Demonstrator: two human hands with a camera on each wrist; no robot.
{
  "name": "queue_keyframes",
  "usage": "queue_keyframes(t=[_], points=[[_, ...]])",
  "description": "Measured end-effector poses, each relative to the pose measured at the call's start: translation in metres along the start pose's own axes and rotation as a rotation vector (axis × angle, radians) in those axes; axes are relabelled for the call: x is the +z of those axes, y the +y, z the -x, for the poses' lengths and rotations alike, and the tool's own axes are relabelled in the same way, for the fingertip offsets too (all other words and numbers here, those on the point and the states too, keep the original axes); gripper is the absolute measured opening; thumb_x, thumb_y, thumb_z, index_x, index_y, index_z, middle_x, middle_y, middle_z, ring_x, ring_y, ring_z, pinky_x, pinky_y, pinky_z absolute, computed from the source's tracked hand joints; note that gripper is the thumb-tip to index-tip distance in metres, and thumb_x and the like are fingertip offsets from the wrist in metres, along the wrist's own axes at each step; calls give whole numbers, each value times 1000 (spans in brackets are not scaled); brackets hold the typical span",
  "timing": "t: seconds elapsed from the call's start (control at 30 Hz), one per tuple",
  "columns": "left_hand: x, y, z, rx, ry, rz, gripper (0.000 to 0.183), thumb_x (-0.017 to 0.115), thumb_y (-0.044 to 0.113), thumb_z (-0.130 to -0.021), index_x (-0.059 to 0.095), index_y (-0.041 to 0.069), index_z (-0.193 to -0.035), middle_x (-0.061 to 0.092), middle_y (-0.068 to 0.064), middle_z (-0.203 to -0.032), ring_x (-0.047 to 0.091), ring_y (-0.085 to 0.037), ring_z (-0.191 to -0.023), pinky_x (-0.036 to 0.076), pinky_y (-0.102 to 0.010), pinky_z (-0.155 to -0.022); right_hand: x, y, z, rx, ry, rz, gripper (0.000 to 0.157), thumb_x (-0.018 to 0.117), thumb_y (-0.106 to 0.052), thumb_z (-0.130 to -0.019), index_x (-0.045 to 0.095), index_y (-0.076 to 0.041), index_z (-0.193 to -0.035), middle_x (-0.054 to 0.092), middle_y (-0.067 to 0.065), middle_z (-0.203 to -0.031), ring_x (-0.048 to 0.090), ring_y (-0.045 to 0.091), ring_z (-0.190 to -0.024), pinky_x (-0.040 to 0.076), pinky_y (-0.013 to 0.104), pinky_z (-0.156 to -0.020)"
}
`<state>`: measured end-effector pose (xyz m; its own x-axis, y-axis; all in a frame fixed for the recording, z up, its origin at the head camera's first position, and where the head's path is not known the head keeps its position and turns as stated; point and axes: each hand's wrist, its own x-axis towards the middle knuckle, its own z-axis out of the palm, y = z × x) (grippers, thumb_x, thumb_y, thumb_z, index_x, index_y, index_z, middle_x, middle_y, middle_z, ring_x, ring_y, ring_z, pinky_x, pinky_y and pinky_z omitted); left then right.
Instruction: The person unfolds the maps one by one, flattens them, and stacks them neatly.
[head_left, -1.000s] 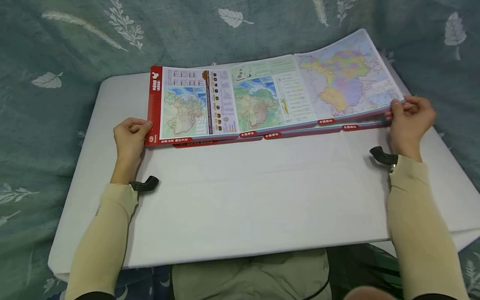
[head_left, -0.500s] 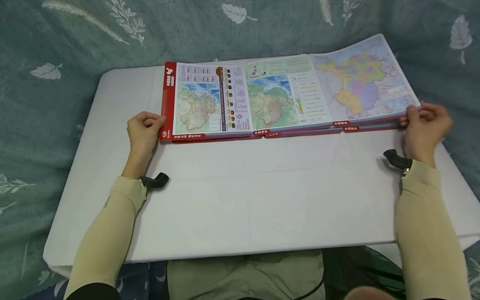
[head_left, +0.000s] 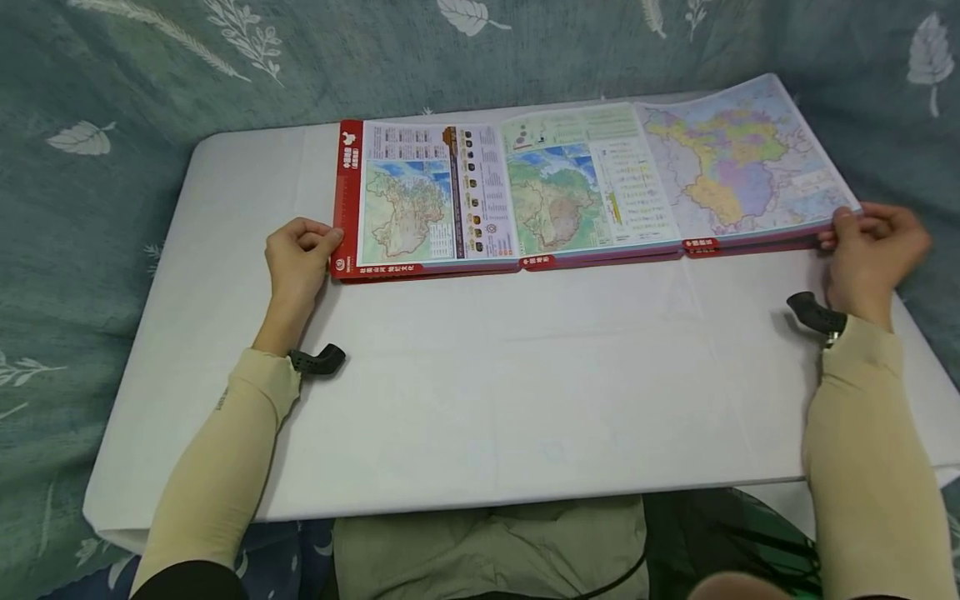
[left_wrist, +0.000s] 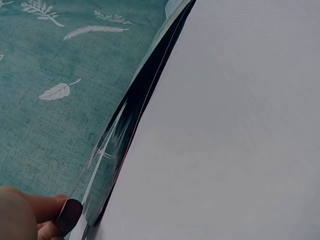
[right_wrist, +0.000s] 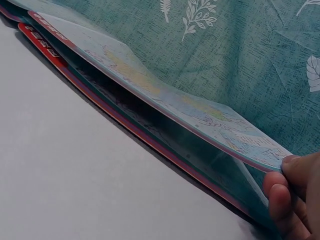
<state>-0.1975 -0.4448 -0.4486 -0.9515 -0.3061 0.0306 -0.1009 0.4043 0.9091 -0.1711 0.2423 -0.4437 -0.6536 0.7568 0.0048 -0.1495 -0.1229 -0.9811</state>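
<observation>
A long folded map [head_left: 558,187] lies along the far side of the white table, three printed panels facing up and a red strip at its left end. Its near left corner is pinched between the thumb and fingers of my left hand [head_left: 300,258]. My right hand [head_left: 877,250] pinches the near right corner. In the right wrist view, the upper layer of the map [right_wrist: 165,100] is raised there, and a dark gap separates it from the lower layer. The left wrist view shows the left fingers [left_wrist: 50,212] on a thin glossy edge; most of the map is hidden there.
The white-covered table [head_left: 525,392] stretches between the map and my body. Behind it hangs a green curtain [head_left: 360,50] with white leaf prints. Each wrist wears a black camera mount [head_left: 318,360].
Both hands have moved to the right with the map's upper layer. The lower layer's edge, which stuck out below, now lines up under it. Both grips stay at the corners.
</observation>
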Motion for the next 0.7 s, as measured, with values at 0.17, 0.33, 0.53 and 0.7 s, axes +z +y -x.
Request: queue_keyframes(t=[0.17,0.33,0.53,0.7], points=[[-1,-2,-3,2,-12,-12,23,78,32,-97,71,10,-95,66,11,-69,52,-3,-63,39,-19,-56,1,-2,1,30,7,-17,28,76,2,-92,58,-8,-110,55,6,-84,60,12,-53,50,18,-50],[-1,-4,-5,18,-31,-13,23,78,32,-97,71,10,-95,66,10,-69,48,-3,-59,36,-19,-52,3,-4,3,33,30,0,28,75,2,-93,57,-9,-111,55,6,-85,61,11,-54,50,18,-51],[-2,-4,-6,26,-29,-28,24,78,32,-97,71,9,-97,66,9,-71,51,-4,-63,38,-20,-58,4,-10,7,43,21,43,26,73,2,-94,57,-10,-110,56,6,-85,61,10,-55,50,17,-51],[-2,-3,-5,28,-30,-42,25,78,32,-97,71,8,-97,67,9,-71,54,-6,-68,39,-21,-62,5,-14,10,60,18,106,23,72,0,-96,57,-11,-110,56,5,-87,61,9,-57,51,16,-54]])
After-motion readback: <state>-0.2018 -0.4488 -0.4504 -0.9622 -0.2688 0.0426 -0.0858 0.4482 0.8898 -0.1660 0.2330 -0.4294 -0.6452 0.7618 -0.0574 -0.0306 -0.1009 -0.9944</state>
